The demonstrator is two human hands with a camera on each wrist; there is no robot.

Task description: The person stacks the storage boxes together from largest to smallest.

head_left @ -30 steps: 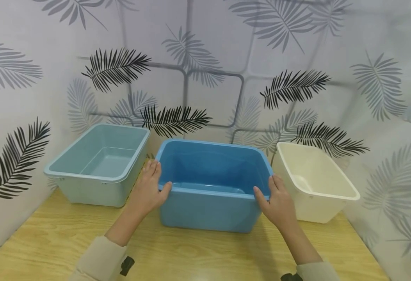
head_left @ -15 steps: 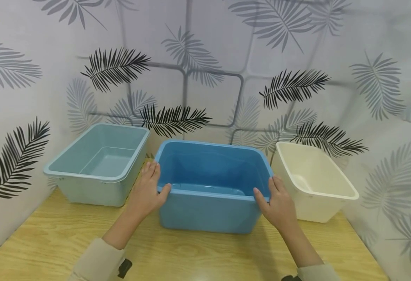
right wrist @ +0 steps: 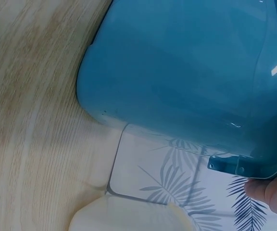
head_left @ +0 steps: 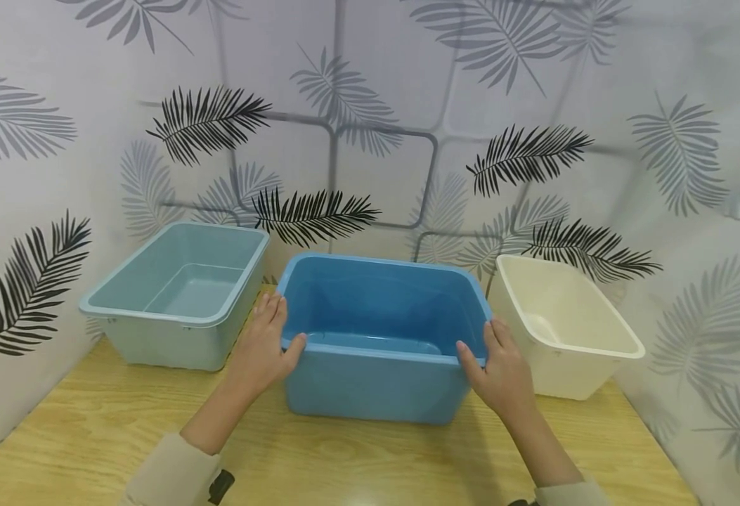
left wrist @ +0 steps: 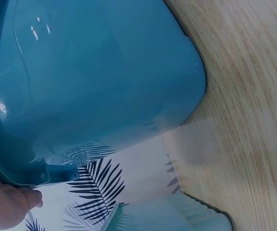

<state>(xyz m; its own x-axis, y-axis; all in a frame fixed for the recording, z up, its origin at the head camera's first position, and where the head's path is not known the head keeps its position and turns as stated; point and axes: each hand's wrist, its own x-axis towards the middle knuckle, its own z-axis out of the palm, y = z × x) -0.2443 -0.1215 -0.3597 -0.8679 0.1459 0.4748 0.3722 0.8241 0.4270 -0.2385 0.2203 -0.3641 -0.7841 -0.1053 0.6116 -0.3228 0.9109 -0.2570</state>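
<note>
A blue plastic storage bin, with no lid and nothing visible inside, stands upright on the wooden table. My left hand grips its near left corner, thumb over the front rim and fingers along the left side. At the near right corner, my right hand holds the rim the same way, thumb on the inner edge. Both wrist views show the bin's wall close up, with fingertips tucked beneath the rim.
To the left stands a pale blue-green bin, open-topped. A cream bin stands close by on the right. Behind them all rises a wall covering printed with leaves.
The blue bin has slid very slightly toward me, with both hands staying on its rim. The two side bins have not moved.
</note>
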